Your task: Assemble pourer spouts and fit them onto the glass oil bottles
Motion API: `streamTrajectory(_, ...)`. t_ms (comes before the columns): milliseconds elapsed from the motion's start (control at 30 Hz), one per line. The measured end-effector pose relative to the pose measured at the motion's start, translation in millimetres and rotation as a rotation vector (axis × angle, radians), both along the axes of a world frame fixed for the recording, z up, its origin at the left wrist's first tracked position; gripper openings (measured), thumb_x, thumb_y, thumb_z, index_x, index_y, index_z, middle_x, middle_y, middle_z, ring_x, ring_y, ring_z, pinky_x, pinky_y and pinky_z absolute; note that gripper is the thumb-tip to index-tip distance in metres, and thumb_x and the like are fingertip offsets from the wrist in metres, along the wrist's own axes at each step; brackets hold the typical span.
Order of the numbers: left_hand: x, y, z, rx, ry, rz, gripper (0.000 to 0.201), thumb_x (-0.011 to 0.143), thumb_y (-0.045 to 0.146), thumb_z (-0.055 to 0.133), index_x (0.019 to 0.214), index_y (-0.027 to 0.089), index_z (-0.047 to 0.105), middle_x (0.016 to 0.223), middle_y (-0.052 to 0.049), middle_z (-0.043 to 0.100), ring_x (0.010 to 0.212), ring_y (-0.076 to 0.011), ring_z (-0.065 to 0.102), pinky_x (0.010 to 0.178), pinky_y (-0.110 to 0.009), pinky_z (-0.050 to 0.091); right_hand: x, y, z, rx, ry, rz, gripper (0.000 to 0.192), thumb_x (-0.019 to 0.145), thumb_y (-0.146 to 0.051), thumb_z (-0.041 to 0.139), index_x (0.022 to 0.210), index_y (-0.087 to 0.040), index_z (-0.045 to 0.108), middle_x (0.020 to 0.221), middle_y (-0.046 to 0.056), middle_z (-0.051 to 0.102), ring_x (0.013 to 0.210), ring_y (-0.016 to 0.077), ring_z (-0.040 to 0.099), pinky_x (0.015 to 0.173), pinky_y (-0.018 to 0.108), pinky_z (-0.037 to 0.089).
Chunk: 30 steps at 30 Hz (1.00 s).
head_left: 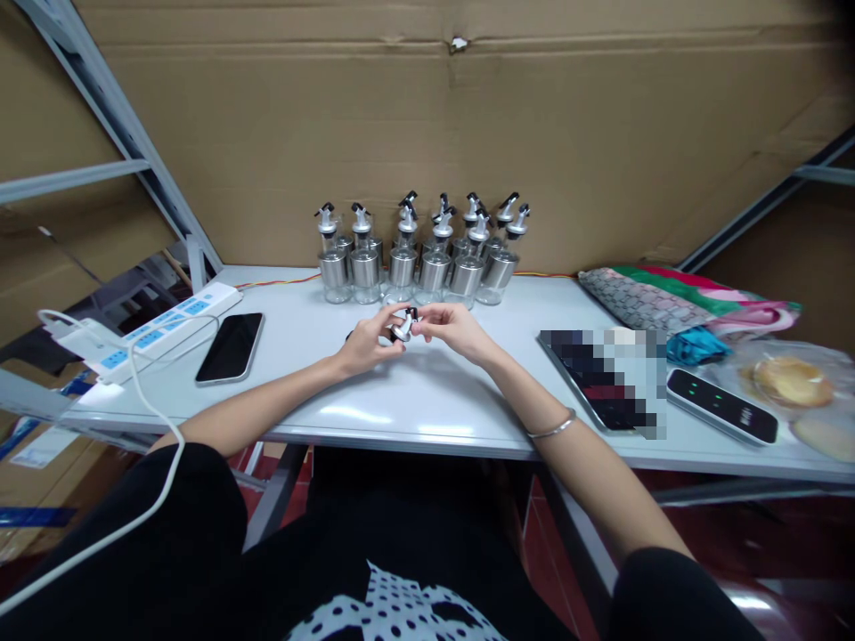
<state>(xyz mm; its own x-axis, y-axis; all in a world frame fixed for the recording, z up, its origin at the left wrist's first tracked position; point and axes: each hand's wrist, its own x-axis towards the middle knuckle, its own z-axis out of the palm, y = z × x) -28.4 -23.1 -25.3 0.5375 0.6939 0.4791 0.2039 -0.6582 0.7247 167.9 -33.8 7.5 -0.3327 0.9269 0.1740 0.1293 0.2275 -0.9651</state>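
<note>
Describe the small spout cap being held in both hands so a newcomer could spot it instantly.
Start at the white table and the cluster of glass dispenser bottles along the cardboard wall. Just in front of them, the left hand and right hand meet around a small silver-and-black pourer cap. Unlike the others, it sits on no bottle.

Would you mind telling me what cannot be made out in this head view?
- Small spout cap: mostly covered by the left hand and right hand.
- Tablet: screen pixelated.
- Back bottles: hidden behind the front row.
- Bread: blurred under plastic, near the right edge.
- Power strip: labels too small.
</note>
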Motion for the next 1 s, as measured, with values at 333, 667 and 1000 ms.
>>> streamTrajectory(333,-1.9,2.2,-2.0,0.048,0.035,-0.062,0.062,0.075,0.014,0.052,0.135,0.020,0.040,0.105,-0.004,0.065,0.072,-0.0082,0.067,0.074,-0.021,0.053,-0.9,-0.1,-0.8,-0.031,0.018,0.010,0.034,0.059,-0.039,0.077,0.081,-0.016,0.066,0.064,0.000,0.066,0.052,0.0100,0.048,0.058,0.028,0.040)
streamTrajectory(667,-1.6,2.0,-2.0,0.085,0.055,-0.062,0.062,0.072,0.011,0.050,0.133,0.017,0.039,0.097,-0.003,0.069,0.077,-0.0099,0.067,0.077,-0.022,0.052,-3.0,-2.0,0.5,-0.065,0.042,0.012,0.033,0.057,-0.038,0.077,0.077,-0.016,0.063,0.062,-0.001,0.065,0.052,0.0096,0.047,0.056,0.027,0.038)
streamTrajectory(1000,0.1,-1.6,-1.5,0.109,0.061,-0.008,0.061,0.072,0.012,0.052,0.132,0.016,0.042,0.100,-0.003,0.070,0.078,-0.0105,0.068,0.079,-0.021,0.051,-6.9,-2.8,-2.3,-0.076,0.081,0.004,0.038,0.055,-0.043,0.079,0.075,-0.017,0.061,0.057,-0.003,0.060,0.051,0.0085,0.044,0.054,0.026,0.035)
